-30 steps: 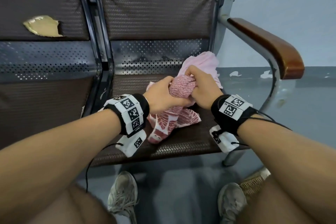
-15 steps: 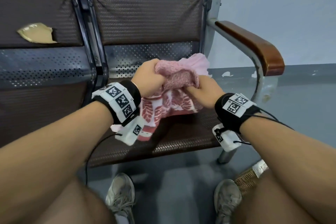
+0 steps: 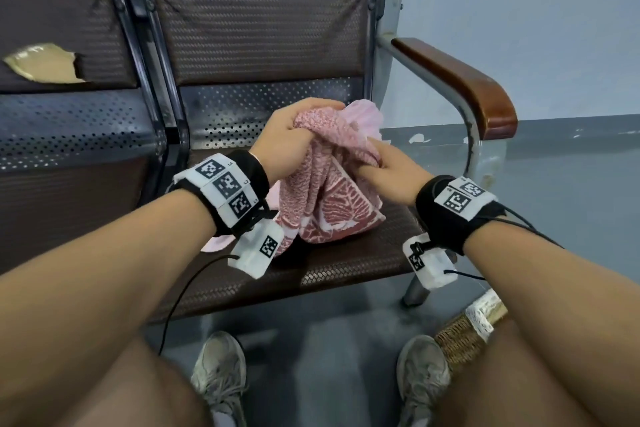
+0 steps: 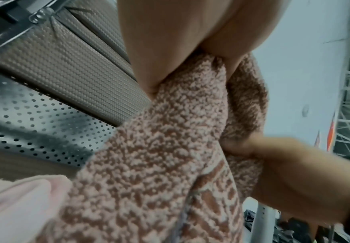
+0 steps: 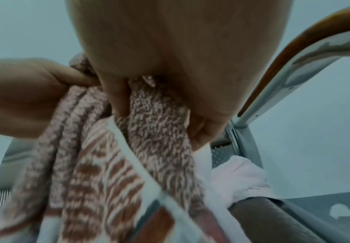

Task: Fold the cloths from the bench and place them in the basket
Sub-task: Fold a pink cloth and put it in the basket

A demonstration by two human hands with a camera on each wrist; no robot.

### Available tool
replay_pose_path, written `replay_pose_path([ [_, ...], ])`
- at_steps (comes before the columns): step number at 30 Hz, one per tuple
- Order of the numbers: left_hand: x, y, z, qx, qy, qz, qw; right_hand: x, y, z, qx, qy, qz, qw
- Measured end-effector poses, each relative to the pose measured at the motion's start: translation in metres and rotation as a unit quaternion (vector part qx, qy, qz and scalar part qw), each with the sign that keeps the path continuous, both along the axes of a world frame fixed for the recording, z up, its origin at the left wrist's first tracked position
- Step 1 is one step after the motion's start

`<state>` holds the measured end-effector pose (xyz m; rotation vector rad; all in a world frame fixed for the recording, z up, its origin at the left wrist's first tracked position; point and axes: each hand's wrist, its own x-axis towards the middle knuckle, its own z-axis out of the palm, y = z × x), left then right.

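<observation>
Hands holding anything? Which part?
Both grip the red patterned cloth: left hand bunches its top, right hand pinches a fold just below.

Nubbly terry cloth (image 3: 325, 184) on a woven-textured bench seat (image 3: 346, 263)
Perforated dull metal panel (image 3: 263, 104); glossy brown wooden armrest (image 3: 460, 80) on chipped painted metal

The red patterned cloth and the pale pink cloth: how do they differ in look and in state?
The red patterned cloth shows a speckled red-and-white weave; the pale pink cloth is plain. The left hand and right hand grip the red patterned cloth, bunched and hanging; no hand holds the pale pink cloth behind it. Both look like soft towelling.
</observation>
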<state>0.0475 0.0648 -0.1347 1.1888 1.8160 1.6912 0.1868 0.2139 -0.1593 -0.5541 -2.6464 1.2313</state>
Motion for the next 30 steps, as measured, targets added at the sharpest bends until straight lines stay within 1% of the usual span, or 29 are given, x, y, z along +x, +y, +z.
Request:
replay_pose_path([
  [2,-0.006,-0.001,-0.002,-0.004,-0.011,0.008,1.000,0.003,0.006,-0.008,0.027,-0.013,-0.042,0.999],
  [3,-0.010,-0.003,-0.004,-0.024,0.002,0.028,0.999,0.003,0.009,-0.009,0.051,-0.002,-0.077,0.996],
  [4,-0.014,-0.005,-0.005,-0.058,0.034,0.053,0.996,0.003,0.012,-0.008,0.084,0.018,-0.114,0.990],
  [5,-0.018,-0.006,-0.007,-0.110,0.086,0.076,0.987,0.003,0.016,-0.005,0.119,0.041,-0.144,0.982],
  [6,-0.022,-0.008,-0.009,-0.172,0.147,0.084,0.970,0.003,0.018,-0.001,0.146,0.063,-0.163,0.974],
  [7,-0.023,-0.010,-0.010,-0.235,0.206,0.088,0.946,0.003,0.020,0.003,0.162,0.078,-0.169,0.969],
  [8,-0.025,-0.012,-0.012,-0.278,0.253,0.092,0.922,0.002,0.020,0.005,0.169,0.077,-0.162,0.969],
  [9,-0.025,-0.013,-0.014,-0.298,0.277,0.101,0.908,0.001,0.020,0.006,0.171,0.059,-0.144,0.973],
  [10,-0.025,-0.012,-0.016,-0.283,0.275,0.109,0.913,0.000,0.018,0.005,0.173,0.020,-0.118,0.978],
  [11,-0.023,-0.011,-0.015,-0.243,0.246,0.110,0.932,0.000,0.015,0.001,0.178,-0.033,-0.085,0.980],
  [12,-0.022,-0.011,-0.014,-0.193,0.204,0.093,0.955,0.000,0.011,-0.004,0.188,-0.082,-0.045,0.978],
  [13,-0.018,-0.009,-0.011,-0.151,0.168,0.068,0.972,0.002,0.007,-0.007,0.194,-0.111,-0.005,0.975],
  [14,-0.015,-0.007,-0.009,-0.123,0.143,0.031,0.982,0.003,0.002,-0.008,0.178,-0.108,0.027,0.978],
  [15,-0.011,-0.004,-0.007,-0.106,0.127,-0.002,0.986,0.004,-0.001,-0.008,0.138,-0.079,0.048,0.986],
  [17,-0.003,0.000,-0.003,-0.092,0.128,-0.046,0.986,0.000,-0.005,-0.006,0.036,-0.002,0.071,0.997],
  [19,-0.001,0.003,0.000,-0.108,0.119,-0.065,0.985,-0.005,-0.007,-0.006,-0.008,0.027,0.059,0.998],
  [21,-0.005,0.003,0.000,-0.146,0.143,-0.052,0.978,-0.006,-0.006,-0.007,0.009,0.038,0.023,0.999],
  [22,-0.010,0.002,-0.001,-0.182,0.180,-0.034,0.966,-0.007,-0.002,-0.007,0.033,0.045,-0.002,0.998],
  [23,-0.013,0.000,-0.002,-0.230,0.221,-0.022,0.948,-0.007,0.002,-0.008,0.061,0.050,-0.030,0.996],
  [24,-0.015,-0.002,-0.003,-0.274,0.240,-0.022,0.931,-0.006,0.005,-0.007,0.087,0.056,-0.060,0.993],
  [25,-0.015,-0.004,-0.005,-0.300,0.232,-0.037,0.924,-0.006,0.007,-0.006,0.106,0.063,-0.080,0.989],
  [26,-0.014,-0.005,-0.005,-0.301,0.203,-0.056,0.930,-0.005,0.008,-0.005,0.120,0.069,-0.085,0.987],
  [28,-0.011,-0.005,-0.003,-0.256,0.129,-0.068,0.955,-0.004,0.005,-0.004,0.120,0.044,-0.060,0.990],
  [30,-0.008,-0.004,0.001,-0.213,0.091,-0.054,0.971,-0.002,0.002,-0.004,0.058,0.002,-0.031,0.998],
])
